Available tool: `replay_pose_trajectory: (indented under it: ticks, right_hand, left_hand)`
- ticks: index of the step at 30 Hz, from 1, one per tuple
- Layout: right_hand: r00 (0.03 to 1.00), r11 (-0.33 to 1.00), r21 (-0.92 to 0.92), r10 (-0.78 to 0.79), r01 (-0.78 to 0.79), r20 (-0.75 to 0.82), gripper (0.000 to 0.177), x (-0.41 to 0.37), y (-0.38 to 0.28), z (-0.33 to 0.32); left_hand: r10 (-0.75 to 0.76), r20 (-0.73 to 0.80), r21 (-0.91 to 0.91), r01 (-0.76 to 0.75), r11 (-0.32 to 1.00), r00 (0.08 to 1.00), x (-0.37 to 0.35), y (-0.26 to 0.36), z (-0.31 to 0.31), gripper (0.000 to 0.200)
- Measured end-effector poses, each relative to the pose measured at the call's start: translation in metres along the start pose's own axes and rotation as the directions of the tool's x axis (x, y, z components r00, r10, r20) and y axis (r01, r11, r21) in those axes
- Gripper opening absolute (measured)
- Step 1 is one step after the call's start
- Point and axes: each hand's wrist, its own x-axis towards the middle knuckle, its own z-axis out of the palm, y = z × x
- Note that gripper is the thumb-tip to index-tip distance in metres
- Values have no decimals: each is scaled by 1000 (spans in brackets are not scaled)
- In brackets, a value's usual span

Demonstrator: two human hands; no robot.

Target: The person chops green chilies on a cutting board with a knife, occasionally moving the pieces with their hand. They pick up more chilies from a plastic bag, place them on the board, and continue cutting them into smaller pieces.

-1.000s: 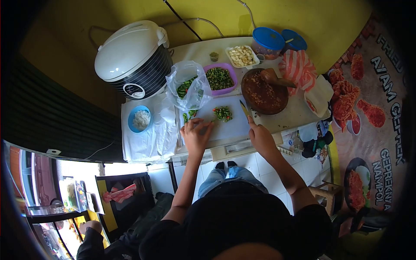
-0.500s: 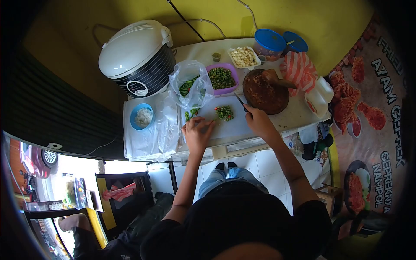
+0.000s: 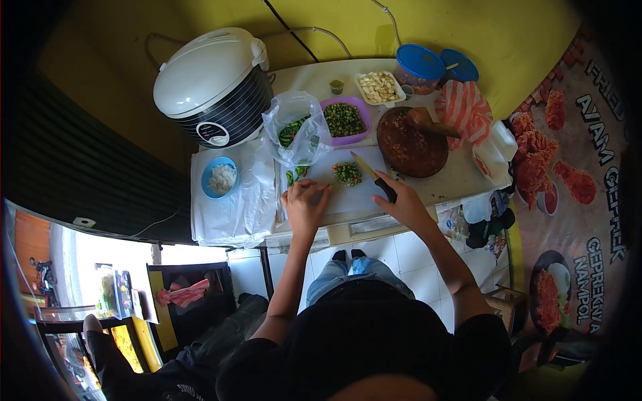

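Note:
My right hand (image 3: 406,207) is closed round the black handle of a knife (image 3: 365,167). The blade points up and left, beside a small heap of chopped green and red chillies (image 3: 347,174) on the white cutting board (image 3: 334,200). My left hand (image 3: 306,206) rests on the board's left part, fingers bent and apart. Just above its fingertips lie some green chillies (image 3: 296,174). A clear plastic bag (image 3: 314,137) with more green chillies stands behind them. Next to the bag, a purple tub (image 3: 347,140) is filled with chopped chillies.
A brown stone mortar (image 3: 408,164) with a pestle (image 3: 435,124) stands right of the board. A rice cooker (image 3: 217,93) and a blue bowl (image 3: 206,175) of rice are at left. Behind are a white tray (image 3: 392,102) of pale pieces and a blue-lidded tub (image 3: 420,61). Another person's sleeve (image 3: 110,354) shows lower left.
My right hand has shifted a little down, and the knife has turned so its blade side shows more. My left hand stays in place. The other person's arm has moved at lower left.

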Motion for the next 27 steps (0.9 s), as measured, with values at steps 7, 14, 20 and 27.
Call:
replay_pose_trajectory:
  ticks: [7, 14, 20, 27]
  right_hand:
    - [987, 993, 21, 115, -118, 113, 79, -14, 8, -5]
    - [998, 999, -19, 34, -33, 54, 79, -10, 23, 1]
    - [995, 992, 92, 76, -82, 71, 63, -4, -1, -8]
    - [966, 943, 266, 144, -199, 213, 49, -8, -14, 9]
  left_hand:
    - [-25, 3, 2, 25, 1000, 1000, 0, 1, 0, 14]
    - [-30, -7, -2, 30, 1000, 1000, 1, 0, 0, 13]
    - [-21, -25, -1, 21, 1000, 999, 1, 0, 0, 13]
    - [-60, -99, 41, 64, 997, 993, -2, 3, 0, 13]
